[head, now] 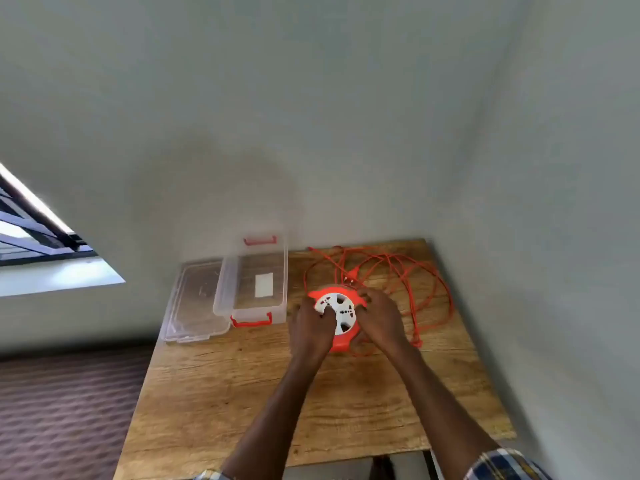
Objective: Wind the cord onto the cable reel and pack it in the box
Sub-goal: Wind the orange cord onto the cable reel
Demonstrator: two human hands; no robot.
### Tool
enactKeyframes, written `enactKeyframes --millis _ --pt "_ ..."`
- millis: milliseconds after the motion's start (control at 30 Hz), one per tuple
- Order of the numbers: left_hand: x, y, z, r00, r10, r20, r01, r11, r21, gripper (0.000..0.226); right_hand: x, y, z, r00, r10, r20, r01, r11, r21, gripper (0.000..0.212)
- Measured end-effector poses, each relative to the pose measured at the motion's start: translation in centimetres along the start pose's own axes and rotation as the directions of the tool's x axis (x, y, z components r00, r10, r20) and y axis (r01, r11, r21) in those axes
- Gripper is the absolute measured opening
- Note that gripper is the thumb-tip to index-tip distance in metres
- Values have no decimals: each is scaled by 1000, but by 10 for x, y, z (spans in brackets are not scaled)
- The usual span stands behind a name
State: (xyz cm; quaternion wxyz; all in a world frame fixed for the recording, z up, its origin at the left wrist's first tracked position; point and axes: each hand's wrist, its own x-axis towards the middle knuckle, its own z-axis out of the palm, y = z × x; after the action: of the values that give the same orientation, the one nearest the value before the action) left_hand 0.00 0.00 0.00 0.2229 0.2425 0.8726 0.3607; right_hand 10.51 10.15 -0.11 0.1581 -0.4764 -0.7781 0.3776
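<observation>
On the wooden surface, a clear plastic box with red latches sits open at ten o'clock of the round orange-and-white cable reel; loose orange cord sprawls at one o'clock; left hand and right hand each have a grip curled round the reel's rim

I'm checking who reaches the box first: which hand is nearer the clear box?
Left. The left hand grips the reel on the side beside the clear box; the right hand grips its far side, toward the loose cord.
</observation>
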Motion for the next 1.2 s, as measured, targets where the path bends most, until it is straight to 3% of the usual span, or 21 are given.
enactKeyframes --millis 167,367,500,600,700,833,900,967,1100,1200 --pt "5 -15 20 951 -307 36 308 951 -22 68 10 18 13 970 224 96 -231 970 70 40" --pt "19 -20 33 928 -370 -36 360 918 -170 55 28 34 25 961 256 104 -270 952 148 34" --pt "12 -8 36 940 -300 -161 244 923 -296 44 42 42 26 919 340 200 -388 866 315 35" --pt "9 9 28 949 -215 -230 83 877 -474 34 45 39 11 822 371 432 -565 627 537 23" --pt "8 30 8 980 -76 -181 -68 731 -678 42 39 32 0 750 230 620 -648 442 620 27" --pt "15 52 -28 999 51 12 -18 545 -839 62 31 4 -9 726 18 688 -655 323 683 41" --pt "16 58 -48 982 111 155 105 362 -926 91 31 -18 -19 709 -67 702 -632 382 674 42" --pt "17 59 -68 964 141 227 194 218 -957 112 33 -39 -29 701 -97 707 -570 520 636 49" --pt "26 50 -98 933 168 319 308 91 -947 93 32 -73 -46 725 -64 685 -370 804 466 67" --pt "31 42 -115 927 210 310 303 68 -951 87 27 -93 -53 792 -19 610 -175 950 257 59"
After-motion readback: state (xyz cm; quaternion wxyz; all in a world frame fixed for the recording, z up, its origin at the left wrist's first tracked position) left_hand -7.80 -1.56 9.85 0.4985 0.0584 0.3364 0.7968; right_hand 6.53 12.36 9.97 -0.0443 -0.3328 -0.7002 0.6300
